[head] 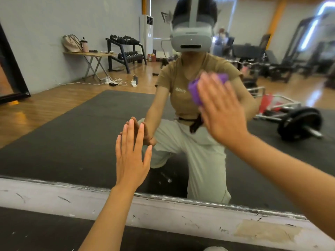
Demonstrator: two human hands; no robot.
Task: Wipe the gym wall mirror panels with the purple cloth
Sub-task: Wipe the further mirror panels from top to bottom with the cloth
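Tan T-shirt point(183, 84), pale trousers point(204, 156), grey headset point(191, 38)

Glossy glass mirror point(76, 124), soft purple cloth point(194, 91), scuffed painted baseboard point(54, 194)

Cloth point(195, 91) under my right hand: purple, plain; wall strip point(54, 194) below the mirror: dull white, black scuffs, one tan patch; floor mat point(78, 127) in reflection: dark grey; wood floor point(45, 102): orange-brown; my reflected shirt point(179, 84): tan, white lettering; trousers point(203, 160): pale grey-white.

Mid-frame, the reflected tan T-shirt point(183, 84) bears small white mirrored lettering, perhaps "SPIRIT", too blurred to read with certainty.
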